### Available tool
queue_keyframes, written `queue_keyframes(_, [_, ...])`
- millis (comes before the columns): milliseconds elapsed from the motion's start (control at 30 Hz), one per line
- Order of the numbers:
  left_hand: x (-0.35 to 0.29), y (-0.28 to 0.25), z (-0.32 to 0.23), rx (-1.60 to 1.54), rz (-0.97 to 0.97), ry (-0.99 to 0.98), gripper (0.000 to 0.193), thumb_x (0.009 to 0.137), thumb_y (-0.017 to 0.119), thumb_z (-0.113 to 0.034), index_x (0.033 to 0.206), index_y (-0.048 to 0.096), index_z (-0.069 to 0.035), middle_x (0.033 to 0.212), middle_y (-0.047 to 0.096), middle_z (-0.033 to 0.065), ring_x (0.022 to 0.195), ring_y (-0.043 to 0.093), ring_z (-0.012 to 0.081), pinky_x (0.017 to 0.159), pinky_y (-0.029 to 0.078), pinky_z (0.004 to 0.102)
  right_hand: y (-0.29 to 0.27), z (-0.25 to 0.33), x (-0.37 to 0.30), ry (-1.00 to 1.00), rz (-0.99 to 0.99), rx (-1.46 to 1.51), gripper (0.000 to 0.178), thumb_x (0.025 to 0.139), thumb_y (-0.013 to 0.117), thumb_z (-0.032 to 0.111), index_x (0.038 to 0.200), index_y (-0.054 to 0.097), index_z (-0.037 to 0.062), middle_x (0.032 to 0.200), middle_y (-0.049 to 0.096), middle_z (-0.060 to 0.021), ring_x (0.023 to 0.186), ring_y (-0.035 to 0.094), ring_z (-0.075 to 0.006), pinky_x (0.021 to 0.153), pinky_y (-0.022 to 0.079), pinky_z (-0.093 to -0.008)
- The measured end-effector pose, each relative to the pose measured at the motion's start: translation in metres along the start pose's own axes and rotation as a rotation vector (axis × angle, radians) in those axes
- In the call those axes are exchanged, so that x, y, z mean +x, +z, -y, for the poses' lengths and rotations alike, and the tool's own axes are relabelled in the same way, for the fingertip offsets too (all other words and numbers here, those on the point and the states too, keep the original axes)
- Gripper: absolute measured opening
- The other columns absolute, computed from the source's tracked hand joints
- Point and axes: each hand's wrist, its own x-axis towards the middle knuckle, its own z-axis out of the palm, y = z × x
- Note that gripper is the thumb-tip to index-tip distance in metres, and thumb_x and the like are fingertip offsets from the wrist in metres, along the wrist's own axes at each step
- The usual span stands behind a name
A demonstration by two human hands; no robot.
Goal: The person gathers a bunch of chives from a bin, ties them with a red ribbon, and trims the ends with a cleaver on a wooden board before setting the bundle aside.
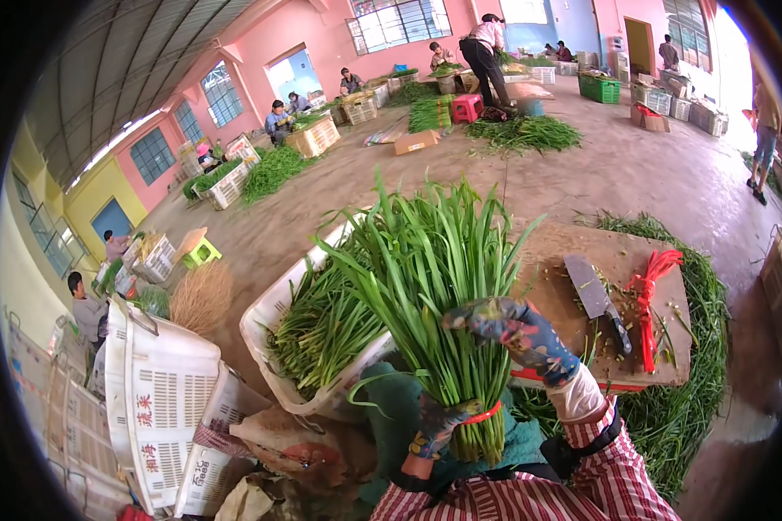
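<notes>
A tall bunch of garlic chives (447, 252) stands upright in front of me, leaves up and pale stems down, with a red tie (482, 414) round its lower end. My left hand (443, 427), in a flowered glove, is closed round the stems beside that tie. Higher up, my right hand (517, 334) lies across the front of the leaves, fingers bent and pressed together on them; its thumb is hidden. To the left of the bunch, a white plastic crate (265, 326) holds more greens.
On my right, a board (552, 247) carries a cleaver (591, 291) and red ties (647, 304). Cut leaves (695, 408) heap around it. White crates (169, 382) stack at my left, near a brown sack (300, 443). Other people work beside crates farther off.
</notes>
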Motion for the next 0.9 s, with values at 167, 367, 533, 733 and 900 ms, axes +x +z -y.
queue_keyframes(167, [0.002,0.002,-0.005,0.372,-0.049,0.0,0.053,0.062,0.077,-0.004,0.11,0.053,-0.002,0.103,0.061,0.0087,0.089,0.06,0.0174,0.08,0.051,0.034,0.011,-0.013,0.004,-0.346,-0.149,-0.264,0.033,0.081,0.061,0.031,0.094,0.062,0.0009,0.093,0.062,-0.0078,0.078,0.058,-0.013,0.072,0.044,-0.0237])
queue_keyframes(367, [-0.008,-0.025,0.023,0.328,-0.102,-0.09,0.047,0.063,0.076,-0.003,0.106,0.056,-0.002,0.102,0.061,0.0089,0.09,0.06,0.0158,0.079,0.052,0.0335,0.042,-0.001,0.013,-0.045,-0.287,-0.113,0.028,0.077,0.065,0.008,0.103,0.058,-0.0016,0.091,0.061,-0.0053,0.08,0.056,-0.0088,0.07,0.046,-0.0231])
queue_keyframes(533, [0.0,-0.004,0.012,0.479,0.008,0.035,0.042,0.072,0.068,-0.003,0.111,0.052,0.0,0.104,0.061,0.0101,0.091,0.06,0.0169,0.079,0.052,0.0354,0.038,-0.012,0.01,-0.121,-0.371,-0.72,0.028,0.076,0.065,0.008,0.1,0.057,-0.0029,0.092,0.062,-0.0088,0.081,0.059,-0.017,0.069,0.048,-0.0266])
queue_keyframes(733, [-0.007,-0.018,0.031,0.029,-0.183,-0.174,0.043,0.073,0.067,-0.005,0.112,0.051,0.0,0.106,0.06,0.0107,0.09,0.061,0.0202,0.08,0.052,0.0354,0.041,-0.032,0.015,-0.119,-0.314,0.19,0.02,0.078,0.063,0.013,0.092,0.059,-0.0007,0.09,0.063,-0.0098,0.069,0.059,-0.0148,0.052,0.046,-0.0244])
queue_keyframes(900, [0.003,-0.003,0.004,0.717,-0.078,0.122,0.06,0.065,0.076,-0.019,0.115,0.049,-0.001,0.106,0.06,0.0104,0.092,0.06,0.0223,0.081,0.05,0.0358,0.033,-0.017,0.017,-0.138,-0.311,0.098,0.018,0.083,0.06,0.016,0.09,0.06,0.0005,0.081,0.063,-0.0057,0.064,0.056,-0.0122,0.047,0.042,-0.021])
